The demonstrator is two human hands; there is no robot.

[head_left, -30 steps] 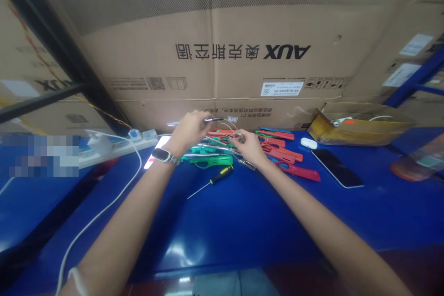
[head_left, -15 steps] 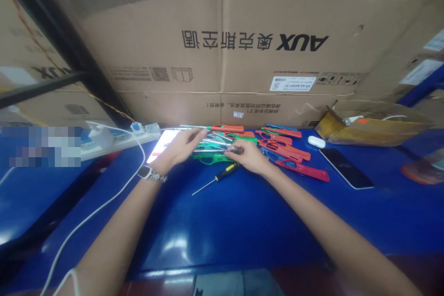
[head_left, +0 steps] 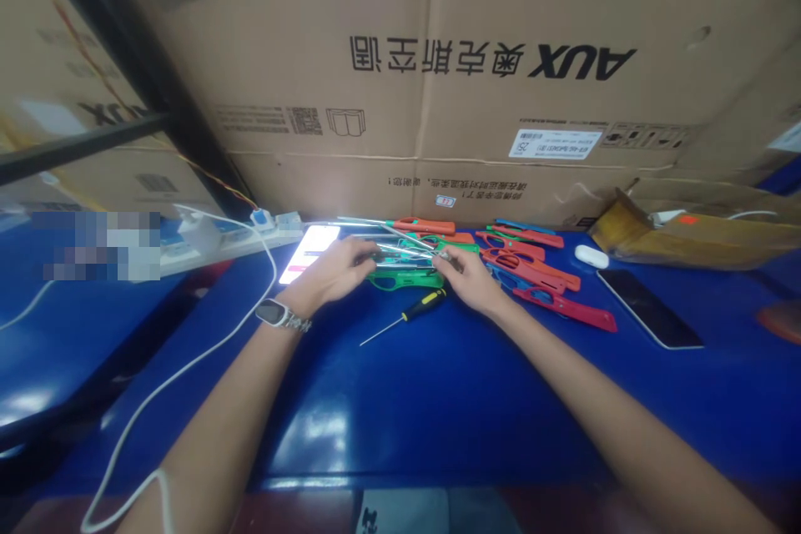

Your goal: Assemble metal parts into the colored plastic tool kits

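Observation:
Thumb and fingers of my right hand [head_left: 469, 271] pinch the near end of a thin metal tube [head_left: 406, 241], which slants away to the upper left. My left hand [head_left: 341, 269] is closed at the left ends of several shiny tubes; what its fingers hold is hidden. Between and behind the hands lie long-nosed lighters, among them a green lighter [head_left: 406, 279] and an orange-red lighter [head_left: 429, 226]. Close in front of them rests a yellow-and-black screwdriver [head_left: 424, 304], its shaft pointing to the lower left and untouched.
More lighter bodies [head_left: 544, 274] in red, orange and blue lie right of my hands. Beyond them are a white earphone case [head_left: 591, 256], a dark phone [head_left: 647, 309] and an open cardboard box [head_left: 701, 242]. A lit phone [head_left: 306, 254], power strip [head_left: 234, 244] and white cable [head_left: 181, 375] lie left.
My left hand has drawn its fingers in toward the tubes' left ends. The tube in my right hand now tilts up to the left. The whole view has shifted slightly.

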